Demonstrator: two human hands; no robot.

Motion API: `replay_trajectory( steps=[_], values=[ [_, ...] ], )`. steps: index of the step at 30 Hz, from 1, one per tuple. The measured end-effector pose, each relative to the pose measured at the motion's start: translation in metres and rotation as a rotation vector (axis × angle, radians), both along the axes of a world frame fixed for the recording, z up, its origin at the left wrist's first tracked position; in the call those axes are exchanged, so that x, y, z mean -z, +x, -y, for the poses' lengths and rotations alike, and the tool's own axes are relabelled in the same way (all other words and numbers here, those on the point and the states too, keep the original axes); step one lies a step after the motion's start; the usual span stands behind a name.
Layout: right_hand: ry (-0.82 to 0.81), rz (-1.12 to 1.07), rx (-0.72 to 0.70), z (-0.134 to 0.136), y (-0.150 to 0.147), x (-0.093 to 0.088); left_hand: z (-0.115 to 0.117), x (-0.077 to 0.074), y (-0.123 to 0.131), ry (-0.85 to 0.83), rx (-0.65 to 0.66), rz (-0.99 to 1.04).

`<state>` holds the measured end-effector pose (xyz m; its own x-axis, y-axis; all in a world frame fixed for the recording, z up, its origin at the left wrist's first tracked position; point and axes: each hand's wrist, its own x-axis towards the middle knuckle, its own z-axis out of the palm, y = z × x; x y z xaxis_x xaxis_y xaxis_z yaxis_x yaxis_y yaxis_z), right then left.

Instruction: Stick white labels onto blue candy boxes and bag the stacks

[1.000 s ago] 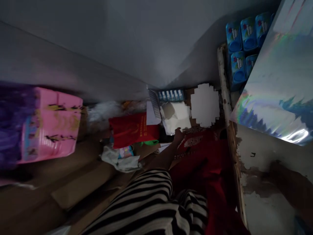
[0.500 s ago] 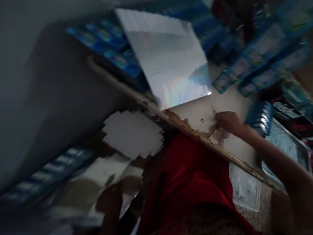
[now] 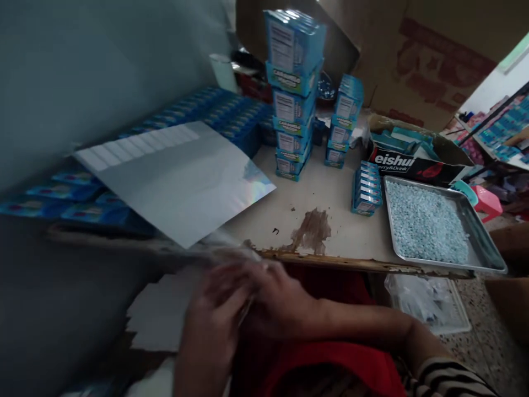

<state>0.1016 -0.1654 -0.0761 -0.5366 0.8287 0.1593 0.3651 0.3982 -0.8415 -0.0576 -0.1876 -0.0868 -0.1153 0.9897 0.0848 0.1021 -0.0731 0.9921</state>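
Note:
Both hands meet just in front of the table's near edge, above a red cloth [image 3: 343,364] over my lap. My left hand [image 3: 219,309] is closed, its fingers curled and smeared by motion. Beside it my right hand [image 3: 283,300] is closed too, its fingertips against the left ones. A blurred strip of clear plastic [image 3: 225,241] shows at their fingers; its full shape cannot be made out. Behind them a shiny silvery sheet [image 3: 182,176] lies tilted over rows of blue packs [image 3: 231,113], its corner reaching the table edge.
Stacks of blue boxes [image 3: 291,105] and smaller ones [image 3: 341,124] stand on the worn table [image 3: 264,220]. One blue box [image 3: 366,190] sits by a metal tray [image 3: 490,256] of small pale-blue pieces [image 3: 427,220]. An open black carton [image 3: 417,165] is behind. A scallop-edged white board [image 3: 159,311] lies below left.
My view has swung up and right. My left hand has come up from the white material below the table, and my right hand has left the tabletop to join it.

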Motion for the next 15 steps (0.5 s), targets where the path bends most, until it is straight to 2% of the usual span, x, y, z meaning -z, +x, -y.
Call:
replay_trajectory(
  steps=[1, 3, 5, 6, 8, 10, 11, 13, 15],
  values=[
    [-0.043, -0.073, 0.168, -0.005, 0.015, -0.006, -0.018, -0.016, 0.029, 0.017, 0.017, 0.069],
    [-0.125, -0.251, 0.437, -0.019, 0.056, -0.019, -0.053, -0.044, 0.084, 0.04, 0.158, 0.125],
    [-0.185, -0.43, 0.613, -0.03, 0.113, -0.031, -0.086, -0.058, 0.131, 0.103, 0.316, 0.136],
    [-0.21, -0.494, 0.683, -0.033, 0.147, -0.037, -0.102, -0.059, 0.152, 0.166, 0.329, 0.127],
    [-0.193, -0.545, 0.904, -0.032, 0.221, -0.049, -0.128, -0.048, 0.193, 0.304, 0.231, 0.023],
    [-0.146, -0.576, 1.199, -0.022, 0.293, -0.061, -0.147, -0.024, 0.235, 0.361, 0.091, -0.175],
    [-0.09, -0.611, 1.332, -0.016, 0.323, -0.067, -0.154, -0.01, 0.257, 0.34, 0.072, -0.28],
    [-0.012, -0.657, 1.428, -0.006, 0.37, -0.076, -0.162, 0.017, 0.301, 0.259, 0.048, -0.412],
    [0.003, -0.685, 1.393, -0.001, 0.392, -0.082, -0.169, 0.035, 0.335, 0.189, -0.04, -0.452]
  ],
)
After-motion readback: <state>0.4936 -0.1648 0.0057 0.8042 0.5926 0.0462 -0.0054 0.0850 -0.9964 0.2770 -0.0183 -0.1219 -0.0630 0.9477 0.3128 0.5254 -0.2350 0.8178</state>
